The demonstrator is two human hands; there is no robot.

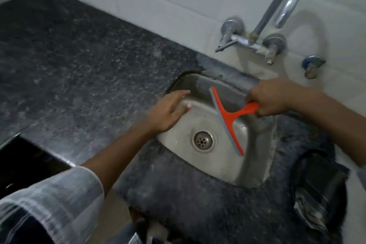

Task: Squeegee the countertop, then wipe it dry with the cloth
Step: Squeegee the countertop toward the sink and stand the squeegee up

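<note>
Squeegee first: an orange plastic squeegee with a grey rubber blade (pixel 227 120) hangs over the steel sink basin (pixel 210 164), its blade running from near the basin's back edge toward the front right corner, above and right of the round drain (pixel 202 141). Whether the blade touches the steel cannot be told. The right hand (pixel 272 98) grips the handle end, fingers curled tightly round it, near the basin's right rim. The left hand (pixel 168 112) lies at the basin's left rim, fingers straight and slightly spread, holding nothing. A dark speckled granite countertop (pixel 79 61) surrounds the sink and stretches to the left back corner. A chrome wall faucet (pixel 263 25) stands above the back edge. A dark crumpled object (pixel 316 188), too blurred to identify, lies at the counter's right front. No writing or brand is legible anywhere.
</note>
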